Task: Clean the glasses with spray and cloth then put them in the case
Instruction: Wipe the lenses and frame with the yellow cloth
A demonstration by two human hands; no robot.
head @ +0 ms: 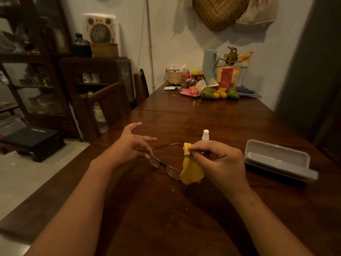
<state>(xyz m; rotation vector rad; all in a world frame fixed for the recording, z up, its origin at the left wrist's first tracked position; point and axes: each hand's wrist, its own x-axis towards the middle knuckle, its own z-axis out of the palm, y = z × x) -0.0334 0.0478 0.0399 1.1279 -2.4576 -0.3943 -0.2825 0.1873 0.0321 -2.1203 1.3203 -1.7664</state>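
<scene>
Thin dark-framed glasses (162,164) are held just above the wooden table (166,209). My left hand (131,143) pinches them at the left hinge with its lower fingers, while the index finger and thumb stick out straight. My right hand (219,161) pinches a yellow cloth (191,172) that hangs over the right lens and hides it. A small white spray bottle (205,134) stands upright just behind my right hand. The grey glasses case (276,159) lies open to the right of that hand, with nothing inside.
At the table's far end stand a woven basket (176,77), jars, fruit (210,93), a pink dish and a pale blue jug (210,65). Wooden chairs (103,108) stand along the left edge. Dark cabinets line the left wall. A grey wall rises at the right.
</scene>
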